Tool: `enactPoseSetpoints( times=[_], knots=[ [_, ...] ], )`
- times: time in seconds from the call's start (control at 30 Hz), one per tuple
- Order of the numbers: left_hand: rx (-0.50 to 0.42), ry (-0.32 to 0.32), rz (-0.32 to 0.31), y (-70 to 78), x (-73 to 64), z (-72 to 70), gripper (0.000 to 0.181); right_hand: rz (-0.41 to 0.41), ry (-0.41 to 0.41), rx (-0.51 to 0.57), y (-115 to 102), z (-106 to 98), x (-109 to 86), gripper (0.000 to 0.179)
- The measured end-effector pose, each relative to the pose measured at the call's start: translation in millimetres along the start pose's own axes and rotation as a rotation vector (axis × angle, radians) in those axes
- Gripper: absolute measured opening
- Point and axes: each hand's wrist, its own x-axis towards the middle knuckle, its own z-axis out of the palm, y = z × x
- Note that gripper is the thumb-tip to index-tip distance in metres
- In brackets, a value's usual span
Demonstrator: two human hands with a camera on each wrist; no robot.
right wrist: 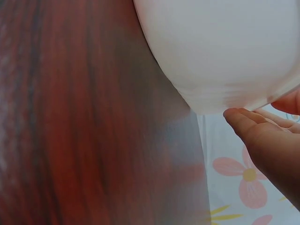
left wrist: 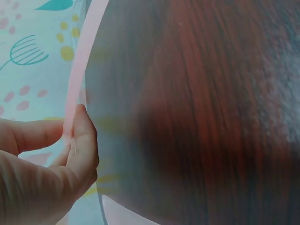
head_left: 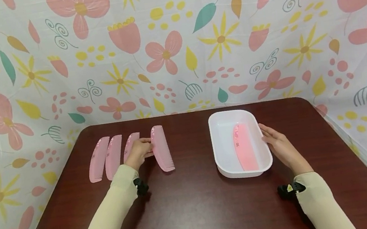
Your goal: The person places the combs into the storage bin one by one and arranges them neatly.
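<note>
Between thumb and fingers, my left hand (head_left: 141, 151) pinches a pink comb (head_left: 162, 149) by its spine, teeth facing right. The left wrist view shows this comb (left wrist: 82, 70) edge-on in the fingertips. Three similar pink combs lie in a row to the left: one at the far left (head_left: 99, 160), one beside it (head_left: 114, 158), and a third (head_left: 132, 142) partly hidden by the hand. My right hand (head_left: 278, 145) touches the right outer wall of a white plastic basin (head_left: 220, 132) with extended fingers. Another pink comb (head_left: 244, 149) lies inside the basin.
A dark brown wooden table (head_left: 190, 208) carries the combs and basin. Behind and around it hangs a white cloth (head_left: 183, 19) with flowers and leaves. Black straps with small devices are on both wrists.
</note>
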Motion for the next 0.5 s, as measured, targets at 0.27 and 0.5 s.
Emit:
enactPoseSetpoints(
  times=[0.27, 0.5],
  knots=[
    [-0.048, -0.024, 0.059, 4.0, 3.0, 5.9, 0.041, -0.005, -0.001, 0.013, 3.0, 1.2, 0.8, 0.056],
    [-0.074, -0.035, 0.068, 16.0, 6.6, 19.6, 0.043, -0.012, 0.003, 0.024, 1.9, 1.1, 0.0, 0.056]
  ],
)
